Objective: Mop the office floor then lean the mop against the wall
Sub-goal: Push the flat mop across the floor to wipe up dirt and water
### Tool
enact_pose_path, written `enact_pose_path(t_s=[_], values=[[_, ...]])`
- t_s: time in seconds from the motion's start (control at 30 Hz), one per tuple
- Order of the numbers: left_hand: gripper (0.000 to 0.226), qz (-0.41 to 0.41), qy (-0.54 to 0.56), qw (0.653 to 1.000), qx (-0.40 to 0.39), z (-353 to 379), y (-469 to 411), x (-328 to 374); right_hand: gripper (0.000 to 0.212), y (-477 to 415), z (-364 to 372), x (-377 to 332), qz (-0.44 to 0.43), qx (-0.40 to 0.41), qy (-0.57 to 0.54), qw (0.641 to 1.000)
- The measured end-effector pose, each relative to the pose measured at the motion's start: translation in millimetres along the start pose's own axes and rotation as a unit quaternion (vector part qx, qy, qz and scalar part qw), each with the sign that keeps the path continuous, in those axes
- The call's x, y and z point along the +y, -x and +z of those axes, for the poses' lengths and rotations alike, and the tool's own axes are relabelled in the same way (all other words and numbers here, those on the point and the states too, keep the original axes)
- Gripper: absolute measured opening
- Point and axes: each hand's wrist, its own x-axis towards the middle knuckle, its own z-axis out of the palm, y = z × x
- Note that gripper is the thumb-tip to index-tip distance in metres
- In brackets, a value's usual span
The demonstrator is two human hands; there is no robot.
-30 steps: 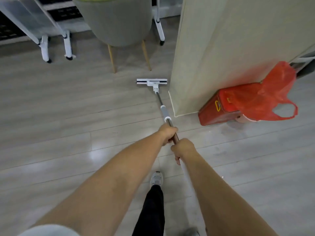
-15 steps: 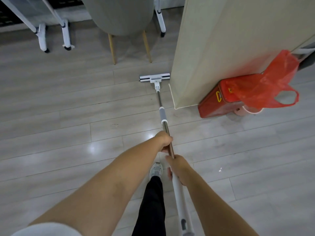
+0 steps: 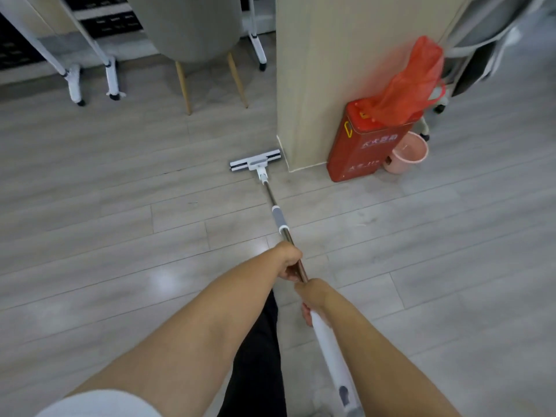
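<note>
A flat mop with a white-and-grey head [image 3: 255, 161] lies on the grey wood-plank floor [image 3: 105, 206], its right end close to the base of a beige wall column [image 3: 346, 70]. Its metal pole [image 3: 278, 216] runs back towards me and ends in a white handle section [image 3: 329, 350]. My left hand [image 3: 289, 261] grips the metal pole further down. My right hand [image 3: 313, 296] grips it just behind, where the white section starts.
A red box [image 3: 365, 145] with a red plastic bag [image 3: 412, 85] on top stands against the column, and a pink bucket [image 3: 406, 153] sits beside it. A grey chair with wooden legs [image 3: 210, 79] and white wheeled table legs [image 3: 75, 85] stand at the back.
The mop head has been pulled back towards me along the column to its near corner. Both hands keep their grip on the pole. The view has shifted and shows the pink bucket.
</note>
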Motion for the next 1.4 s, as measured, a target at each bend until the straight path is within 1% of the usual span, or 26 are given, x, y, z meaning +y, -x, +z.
enact_pose_path(t_s=[0.03,0.07,0.13,0.23,0.3,0.33,0.4,0.43,0.53,0.73,0.87,1.0,1.13,1.27,1.4], values=[[0.015,0.003,0.005,1.000,-0.007,17,13,-17,0.044,6,4,25,0.005,-0.010,0.012,1.000],[0.016,0.005,0.009,1.000,-0.009,34,25,-32,0.045,15,7,49,0.008,-0.015,0.013,1.000],[0.021,0.005,0.013,1.000,-0.015,68,49,-64,0.040,35,9,97,0.009,-0.011,0.011,1.000],[0.011,0.014,0.026,0.999,-0.019,109,76,-101,0.032,70,9,149,0.006,-0.002,-0.007,1.000],[0.011,0.021,0.047,0.998,-0.018,126,90,-118,0.031,88,9,169,0.009,-0.007,-0.012,1.000],[0.012,0.024,0.063,0.998,-0.021,132,93,-124,0.034,94,8,174,0.010,-0.009,-0.002,1.000],[0.014,0.027,0.093,0.995,-0.024,138,97,-128,0.039,100,7,177,0.015,-0.007,0.022,1.000],[0.015,0.027,0.106,0.994,-0.019,138,97,-126,0.039,101,5,175,0.015,-0.004,0.029,0.999],[0.018,0.027,0.122,0.992,-0.003,137,88,-112,0.034,96,-9,160,0.015,0.010,0.051,0.999],[0.010,0.044,0.132,0.990,0.014,118,62,-52,0.036,63,-50,110,-0.006,0.006,0.044,0.999],[0.011,0.045,0.133,0.990,0.022,89,38,-13,0.032,45,-67,67,-0.014,0.002,0.020,1.000],[0.009,0.037,0.122,0.991,0.028,58,9,14,0.030,24,-66,24,-0.017,-0.001,0.025,1.000],[0.021,0.031,0.097,0.994,0.031,24,-29,41,0.023,-8,-62,-18,-0.008,0.002,-0.001,1.000],[0.017,0.045,0.071,0.995,0.049,-18,-70,76,0.026,-47,-64,-71,-0.017,0.009,0.006,1.000],[0.022,0.060,0.067,0.995,0.048,-50,-100,113,0.023,-75,-75,-120,-0.024,0.032,-0.009,0.999]])
